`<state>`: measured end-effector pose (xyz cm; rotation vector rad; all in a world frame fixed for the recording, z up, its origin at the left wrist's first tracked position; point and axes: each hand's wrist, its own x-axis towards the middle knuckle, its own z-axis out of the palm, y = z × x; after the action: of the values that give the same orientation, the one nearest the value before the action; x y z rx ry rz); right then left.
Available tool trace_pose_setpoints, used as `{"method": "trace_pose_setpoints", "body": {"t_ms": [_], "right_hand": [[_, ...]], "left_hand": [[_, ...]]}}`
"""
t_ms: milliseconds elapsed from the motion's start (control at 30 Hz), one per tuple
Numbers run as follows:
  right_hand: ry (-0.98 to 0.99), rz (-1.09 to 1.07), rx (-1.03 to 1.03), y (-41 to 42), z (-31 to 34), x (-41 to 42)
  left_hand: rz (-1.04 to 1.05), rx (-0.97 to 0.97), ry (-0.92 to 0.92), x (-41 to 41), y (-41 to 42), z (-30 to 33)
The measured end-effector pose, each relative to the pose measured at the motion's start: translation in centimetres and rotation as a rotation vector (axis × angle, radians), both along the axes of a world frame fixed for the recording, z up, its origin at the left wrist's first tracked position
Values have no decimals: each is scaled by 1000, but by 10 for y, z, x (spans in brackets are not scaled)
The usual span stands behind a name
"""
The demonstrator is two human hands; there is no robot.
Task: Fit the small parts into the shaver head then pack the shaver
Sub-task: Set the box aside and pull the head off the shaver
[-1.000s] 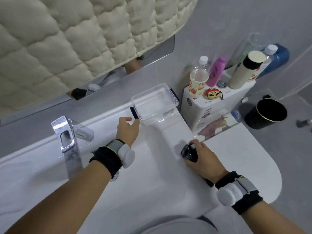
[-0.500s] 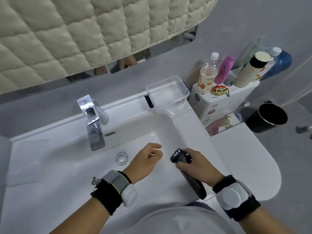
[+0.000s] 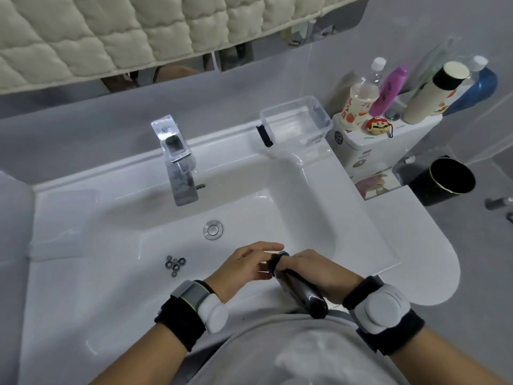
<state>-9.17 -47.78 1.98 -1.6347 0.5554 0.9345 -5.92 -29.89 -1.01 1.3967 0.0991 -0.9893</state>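
Nearest the body, over the front edge of the tabletop (image 3: 416, 276), the right hand (image 3: 319, 269) had its grip closed round the dark shaver (image 3: 301, 291), head end pointing away and up, butt end hanging over the person's shirt. The left hand (image 3: 244, 266) sat against the shaver head with its fingers (image 3: 266, 247) extended and relaxed, holding nothing that could be seen; contact with the head appeared likely but could not be confirmed.

Just left of the hands, the small parts (image 3: 175, 266) lay in a loose cluster on the flat sink ledge, apart from both hands. They looked like toothed cutters and round rings, but were too small to identify with certainty.

Probable risks:
- The cluster lay close to where the ledge drops toward the basin. A careless sweep of the left hand could push parts downhill to the drain (image 3: 213, 230).
- The parts were tiny. A pinch on a smooth surface could flick one away.
- The shaver overhung the front edge. A loosened grip during fitting could drop it to the floor.
- Fitting a cutter and ring in the wrong order or face could prevent the head from closing.

Farther back, the clear box (image 3: 295, 120) stood open at the rear right corner by the faucet (image 3: 176, 162), well apart from the hands. Carrying the shaver there would cross the basin.
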Motion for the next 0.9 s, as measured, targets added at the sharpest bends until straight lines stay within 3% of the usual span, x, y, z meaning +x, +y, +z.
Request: {"method": "trace_pose_setpoints", "body": {"t_ms": [433,733,900], "right_hand": [[106,-16,34,12,3,-3],[84,-48,90,10,3,-5],[130,-75,201,4,4,-6]], "left_hand": [[-53,37,-55,-13,8,-14],[18,3,49,-8,9,-17],[-65,60,-76,-9,7,-18]]}}
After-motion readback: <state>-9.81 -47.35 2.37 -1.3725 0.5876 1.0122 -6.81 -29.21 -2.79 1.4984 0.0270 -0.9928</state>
